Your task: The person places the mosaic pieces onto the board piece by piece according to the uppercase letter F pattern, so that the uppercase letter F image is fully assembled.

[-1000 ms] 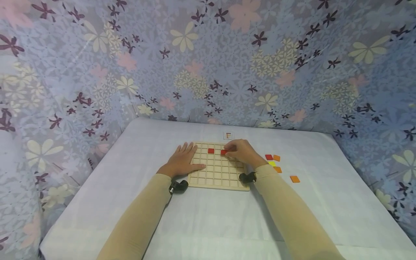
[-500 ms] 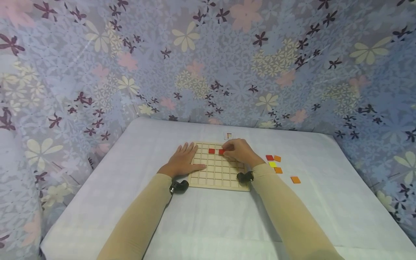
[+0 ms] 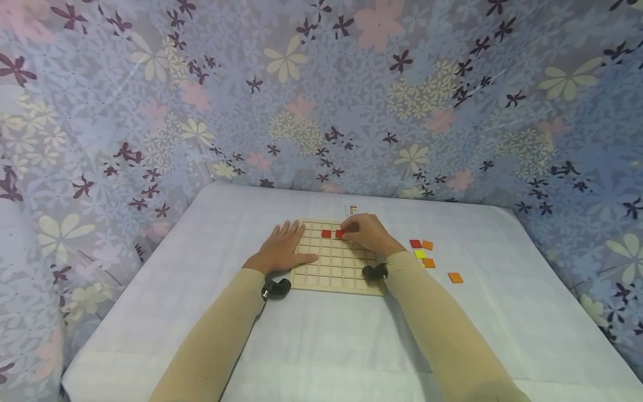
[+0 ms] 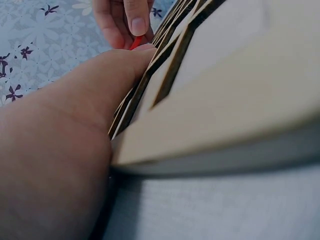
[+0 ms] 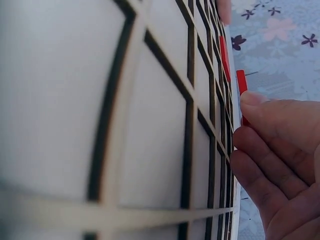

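Right-hand grip (image 3: 369,231) is pinching a red tile (image 3: 339,234) between thumb and fingertips, as the right wrist view confirms; the pinched tile is held over the far part of a wooden grid board (image 3: 337,282), just to the right of a second red tile (image 3: 326,233) that lies in the grid; in the right wrist view the pinched tile appears raised above the surface, though contact at its lower edge cannot be told; left-hand grip (image 3: 282,248) is spread, holding nothing, with the palm and fingers laid along the board's left side and the thumb extended across the cells; to the right, on the white-covered table (image 3: 321,340), lie a loose red tile (image 3: 416,243), a yellow tile (image 3: 420,254) and two orange tiles (image 3: 428,263) close together, with another orange tile (image 3: 455,277) somewhat apart and nearer the person; a small printed card (image 3: 353,209) lies just beyond the board's far edge; each wrist bears a black camera (image 3: 276,288) below a beige sleeve (image 3: 216,329); flowered cloth (image 3: 321,100) hangs behind the table.
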A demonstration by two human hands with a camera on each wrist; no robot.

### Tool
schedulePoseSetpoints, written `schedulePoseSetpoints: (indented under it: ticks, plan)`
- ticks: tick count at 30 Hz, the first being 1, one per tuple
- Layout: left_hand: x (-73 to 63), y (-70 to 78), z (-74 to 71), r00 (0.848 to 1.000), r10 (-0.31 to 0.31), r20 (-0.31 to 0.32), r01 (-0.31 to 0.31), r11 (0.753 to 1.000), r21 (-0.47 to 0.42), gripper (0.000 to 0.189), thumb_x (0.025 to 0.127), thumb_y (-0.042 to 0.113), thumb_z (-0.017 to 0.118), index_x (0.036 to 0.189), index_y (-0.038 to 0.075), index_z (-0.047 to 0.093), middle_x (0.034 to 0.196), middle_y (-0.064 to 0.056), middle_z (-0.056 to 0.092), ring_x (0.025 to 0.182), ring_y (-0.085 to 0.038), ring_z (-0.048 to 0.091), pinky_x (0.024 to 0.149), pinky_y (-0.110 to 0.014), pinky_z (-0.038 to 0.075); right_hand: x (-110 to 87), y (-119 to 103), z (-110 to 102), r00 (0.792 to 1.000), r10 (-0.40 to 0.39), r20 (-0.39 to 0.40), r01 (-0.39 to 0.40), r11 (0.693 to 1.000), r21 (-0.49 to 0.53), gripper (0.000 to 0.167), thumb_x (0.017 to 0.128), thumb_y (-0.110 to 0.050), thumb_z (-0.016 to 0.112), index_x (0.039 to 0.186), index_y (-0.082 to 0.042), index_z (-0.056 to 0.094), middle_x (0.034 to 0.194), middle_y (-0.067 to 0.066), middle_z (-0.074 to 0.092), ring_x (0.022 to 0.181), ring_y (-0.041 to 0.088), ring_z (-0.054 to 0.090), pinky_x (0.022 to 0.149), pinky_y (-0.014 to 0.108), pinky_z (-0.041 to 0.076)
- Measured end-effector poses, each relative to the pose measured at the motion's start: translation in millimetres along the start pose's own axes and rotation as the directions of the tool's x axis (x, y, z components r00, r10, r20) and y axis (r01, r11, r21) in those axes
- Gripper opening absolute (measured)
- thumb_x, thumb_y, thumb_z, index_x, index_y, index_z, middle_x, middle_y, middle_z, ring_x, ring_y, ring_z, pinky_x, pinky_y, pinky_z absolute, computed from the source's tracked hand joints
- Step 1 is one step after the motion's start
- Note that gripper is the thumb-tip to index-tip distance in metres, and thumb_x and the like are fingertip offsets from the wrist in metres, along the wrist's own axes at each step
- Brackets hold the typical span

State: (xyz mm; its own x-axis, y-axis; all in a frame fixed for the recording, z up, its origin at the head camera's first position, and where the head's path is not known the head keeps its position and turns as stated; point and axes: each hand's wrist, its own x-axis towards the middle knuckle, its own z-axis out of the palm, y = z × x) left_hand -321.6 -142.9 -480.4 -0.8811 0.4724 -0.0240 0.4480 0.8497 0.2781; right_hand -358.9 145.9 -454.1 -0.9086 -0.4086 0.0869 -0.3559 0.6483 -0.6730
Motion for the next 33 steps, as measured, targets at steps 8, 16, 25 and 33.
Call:
schedulePoseSetpoints:
  ticks: [8, 16, 25, 33]
  plan:
    - [0.2, 0.2, 0.2, 1.000, -0.006, -0.001, 0.006, 1.000, 0.009, 0.109, 0.096, 0.079, 0.048, 0.169, 0.005, 0.017, 0.173, -0.019, 0.011, 0.158, -0.039, 0.004, 0.126, -0.051, 0.000, 3.1, -5, 3, 0.999, 0.033, 0.005, -0.033, 0.999, 0.003, 0.026, 0.095, -0.011, 0.082, 0.119, -0.004, 0.078, 0.113, 0.005, 0.075, 0.107, 0.024, 0.070, 0.097, 0.042, 0.055]
    - [0.8, -0.9, 1.7, 1.000, -0.006, -0.005, 0.006, 1.000, -0.001, 0.110, 0.095, 0.079, 0.048, 0.169, 0.005, 0.016, 0.174, -0.018, 0.010, 0.159, -0.038, 0.002, 0.126, -0.049, -0.002, 6.6, -6, 6, 0.999, 0.037, 0.001, -0.037, 0.999, -0.020, 0.029, 0.095, -0.011, 0.082, 0.122, -0.002, 0.076, 0.114, 0.007, 0.075, 0.109, 0.025, 0.070, 0.100, 0.042, 0.053]
    - [0.2, 0.5, 0.0, 1.000, -0.005, -0.002, 0.005, 1.000, -0.022, 0.109, 0.096, 0.078, 0.050, 0.169, 0.004, 0.017, 0.173, -0.018, 0.011, 0.158, -0.039, 0.003, 0.126, -0.050, -0.001, 6.7, -10, 8, 0.999, 0.051, -0.005, -0.051, 0.998, -0.031, 0.029, 0.095, -0.009, 0.081, 0.122, -0.002, 0.076, 0.114, 0.007, 0.076, 0.109, 0.025, 0.070, 0.101, 0.041, 0.053]
    - [-0.2, 0.6, -0.3, 1.000, -0.015, 0.000, 0.015, 1.000, -0.022, 0.110, 0.095, 0.079, 0.050, 0.169, 0.004, 0.018, 0.173, -0.017, 0.012, 0.159, -0.038, 0.004, 0.126, -0.050, -0.001, 8.1, -12, 10, 0.998, 0.067, -0.008, -0.068, 0.997, -0.034, 0.028, 0.093, -0.007, 0.082, 0.120, -0.002, 0.077, 0.112, 0.007, 0.075, 0.108, 0.024, 0.069, 0.099, 0.040, 0.053]
